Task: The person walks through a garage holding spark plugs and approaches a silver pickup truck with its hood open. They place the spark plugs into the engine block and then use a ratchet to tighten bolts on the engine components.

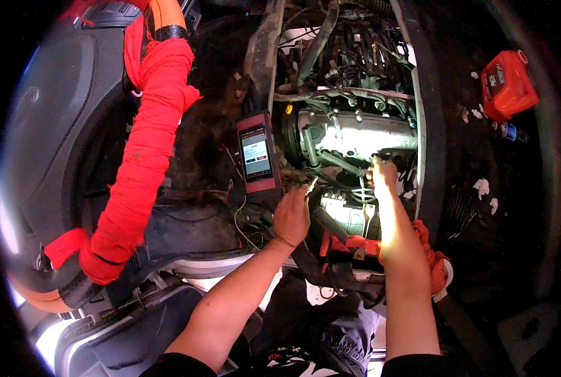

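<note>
The silver engine cover (362,133) lies brightly lit in the opening in front of me. At its near edge is my right hand (382,177), fingers closed around something dark and mostly hidden. My left hand (292,213) is lower and to the left, with its fingers pinched together. A small pale tip (312,184) shows at those fingertips, too small to name. Just beyond the left hand leans a handheld screen device (255,157) in a red and black case, its display lit. Hoses and cables (340,161) run between the two hands.
A wrench (369,217) lies below the right hand, near red cloth (426,248). On the left stands a steering wheel (142,157) wrapped in red cloth. A red jug (508,88), a small bottle (511,132), paper scraps (481,186) and thin tools (466,210) lie right.
</note>
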{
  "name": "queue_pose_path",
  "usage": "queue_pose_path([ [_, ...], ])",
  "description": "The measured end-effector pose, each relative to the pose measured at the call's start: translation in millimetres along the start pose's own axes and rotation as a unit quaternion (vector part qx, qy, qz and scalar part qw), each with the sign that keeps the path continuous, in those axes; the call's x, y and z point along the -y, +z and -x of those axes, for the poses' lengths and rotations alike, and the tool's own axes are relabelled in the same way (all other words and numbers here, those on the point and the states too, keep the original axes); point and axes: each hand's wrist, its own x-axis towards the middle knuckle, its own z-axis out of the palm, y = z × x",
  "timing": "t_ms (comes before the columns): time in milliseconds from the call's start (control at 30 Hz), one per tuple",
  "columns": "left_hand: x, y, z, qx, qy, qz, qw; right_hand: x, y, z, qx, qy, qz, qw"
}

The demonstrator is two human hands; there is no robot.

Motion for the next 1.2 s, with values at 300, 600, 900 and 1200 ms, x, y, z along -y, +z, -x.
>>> queue_pose_path([
  [300,1,-6,2,0.005,-0.003,-0.008,1.000,-11,7,-5,-0.009,-0.023,-0.018,1.000],
  [600,-5,4,-4,0.004,0.011,0.011,1.000,-37,-8,-52,-0.188,-0.289,0.385,0.856],
  [900,0,2,-1,-0.007,0.004,0.033,0.999,-10,-8,-21,0.028,-0.017,0.107,0.994],
  [1200,4,-4,0,-0.045,0.012,0.088,0.995,34,-7,114,0.024,-0.158,0.166,0.973],
])
